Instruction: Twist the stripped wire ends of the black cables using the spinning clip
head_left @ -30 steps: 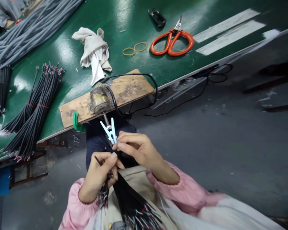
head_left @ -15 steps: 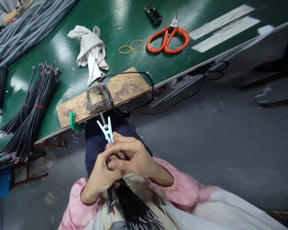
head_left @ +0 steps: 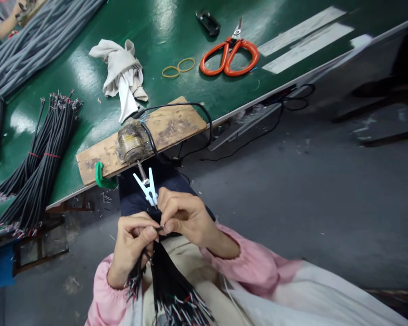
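Note:
My left hand (head_left: pixel 134 240) pinches a short black cable end (head_left: pixel 159 228) between thumb and index finger. My right hand (head_left: pixel 184 214) is closed at the other side of that cable end, thumb against fingertips. Below the hands, a bundle of black cables (head_left: pixel 175 283) with red and white wire tips hangs over my lap. Just above my fingers, a light blue clothespin (head_left: pixel 149 192) is attached to a metal shaft coming from a taped motor (head_left: pixel 131 142). The motor sits on a wooden board (head_left: pixel 177 124) at the table edge.
On the green table (head_left: pixel 88 108) lie a white cloth (head_left: pixel 122 74), orange-handled scissors (head_left: pixel 229 59), a black tool (head_left: pixel 208 22), rubber bands (head_left: pixel 178 68), black cable bundles (head_left: pixel 47 167) and grey cables (head_left: pixel 44 45). A green clamp (head_left: pixel 104 176) grips the board. Another person's hand (head_left: pixel 12 20) shows at top left.
My hands have moved apart from their overlapped position, with the short cable end now visible between the fingertips. The cable bundle hangs further left. The whole view has shifted slightly.

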A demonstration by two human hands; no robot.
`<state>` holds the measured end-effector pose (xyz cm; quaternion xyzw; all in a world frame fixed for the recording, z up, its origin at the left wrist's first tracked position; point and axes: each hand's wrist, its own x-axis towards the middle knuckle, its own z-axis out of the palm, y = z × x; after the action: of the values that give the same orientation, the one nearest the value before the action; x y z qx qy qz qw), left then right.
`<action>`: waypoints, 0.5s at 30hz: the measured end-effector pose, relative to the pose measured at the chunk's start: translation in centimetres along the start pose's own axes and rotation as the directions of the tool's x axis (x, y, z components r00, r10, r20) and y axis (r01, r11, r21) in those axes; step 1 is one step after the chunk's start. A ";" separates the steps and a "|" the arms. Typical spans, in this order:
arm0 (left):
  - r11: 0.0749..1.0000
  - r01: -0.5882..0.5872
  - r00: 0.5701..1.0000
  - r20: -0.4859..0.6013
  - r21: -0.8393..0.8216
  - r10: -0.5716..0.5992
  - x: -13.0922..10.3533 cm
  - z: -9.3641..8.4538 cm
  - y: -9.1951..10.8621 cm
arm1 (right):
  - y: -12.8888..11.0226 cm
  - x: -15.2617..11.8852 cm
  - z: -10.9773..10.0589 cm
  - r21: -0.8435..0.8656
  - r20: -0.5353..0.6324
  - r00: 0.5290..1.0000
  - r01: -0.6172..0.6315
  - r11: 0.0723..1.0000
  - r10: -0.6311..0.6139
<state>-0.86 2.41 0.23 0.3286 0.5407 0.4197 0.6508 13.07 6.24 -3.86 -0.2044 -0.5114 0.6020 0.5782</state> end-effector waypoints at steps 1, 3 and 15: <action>1.000 -0.024 1.000 -0.004 -0.005 0.024 0.1 0.1 0.0 | 0.4 -0.1 0.2 0.147 0.021 0.996 -0.087 0.985 0.085; 0.997 -0.079 0.996 -0.051 -0.003 0.078 0.1 0.3 -0.2 | 1.2 -0.3 0.5 0.361 0.075 0.971 -0.239 0.901 0.228; 0.961 -0.271 0.928 -0.250 0.058 0.277 -0.7 0.2 -1.1 | 2.0 4.4 0.7 0.517 0.154 0.859 -0.492 0.701 0.489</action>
<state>-0.52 1.31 -0.44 0.3511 0.5735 0.5394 0.5068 10.38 10.32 -3.80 -0.1604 -0.2494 0.8531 0.4293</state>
